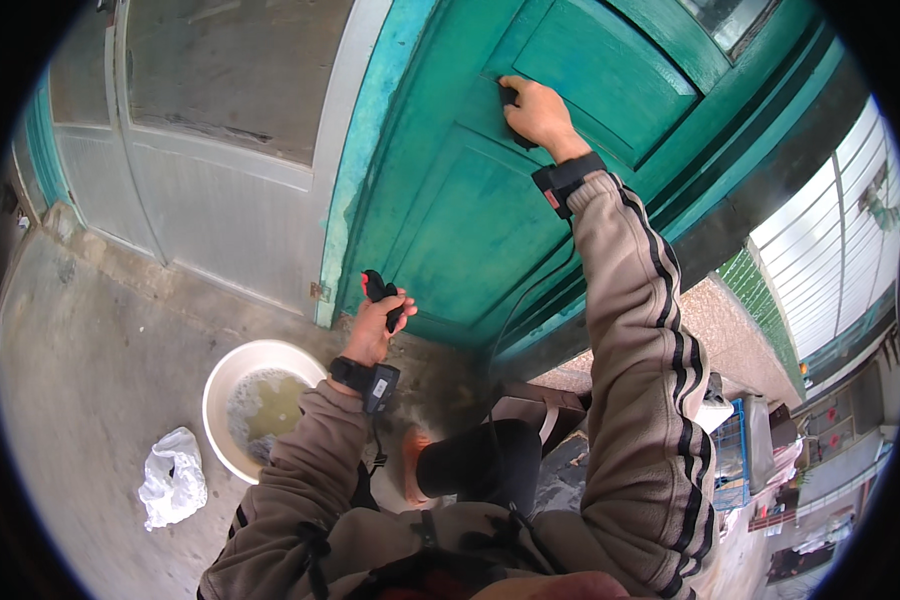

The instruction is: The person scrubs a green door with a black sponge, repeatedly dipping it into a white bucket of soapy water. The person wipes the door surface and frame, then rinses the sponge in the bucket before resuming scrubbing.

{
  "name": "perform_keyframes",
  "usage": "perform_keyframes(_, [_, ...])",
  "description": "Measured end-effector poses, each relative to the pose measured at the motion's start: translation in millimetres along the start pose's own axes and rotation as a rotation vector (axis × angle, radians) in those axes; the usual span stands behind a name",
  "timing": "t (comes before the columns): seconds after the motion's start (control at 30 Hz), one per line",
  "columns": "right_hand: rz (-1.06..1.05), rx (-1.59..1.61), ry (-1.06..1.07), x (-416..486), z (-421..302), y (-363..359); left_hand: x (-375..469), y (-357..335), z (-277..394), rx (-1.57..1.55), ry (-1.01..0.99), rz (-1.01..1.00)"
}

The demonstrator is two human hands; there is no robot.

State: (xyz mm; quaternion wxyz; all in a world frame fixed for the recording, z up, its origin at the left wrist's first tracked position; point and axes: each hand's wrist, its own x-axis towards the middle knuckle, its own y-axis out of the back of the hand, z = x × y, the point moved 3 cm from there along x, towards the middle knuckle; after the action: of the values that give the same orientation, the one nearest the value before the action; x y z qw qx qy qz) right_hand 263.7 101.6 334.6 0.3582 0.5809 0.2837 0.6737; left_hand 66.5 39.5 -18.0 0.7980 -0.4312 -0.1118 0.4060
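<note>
My right hand [538, 112] grips a dark item [520, 138] against the green panelled door [450, 217]. Most of that item is hidden under my fingers, so its exact kind cannot be told. Lower down, my left hand [371, 328] is closed around a small black object with a red edge [376, 286], held near the bottom of the door. What this object is does not show clearly. A cream plastic basin [217, 405] with murky, foamy water [270, 409] stands on the floor beside my left forearm.
A crumpled white plastic bag [172, 478] lies left of the basin on the concrete floor [75, 390]. Grey-framed doors [229, 247] adjoin at the left. A brown box [529, 409] is by my leg. A blue wire cage [731, 457] stands at the right.
</note>
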Motion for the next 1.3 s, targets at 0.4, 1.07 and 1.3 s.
perform_keyframes(0.4, [0.042,0.001,-0.323,-81,92,26,-5,5,9,-0.027,-0.003,0.004])
perform_keyframes(1.07, [0.073,-0.139,-0.615,-145,138,48,-4,2,3,0.023,0.014,0.003])
perform_keyframes(1.3, [0.122,-0.146,-0.464,-140,146,41,-1,2,2,0.008,0.012,0.015])
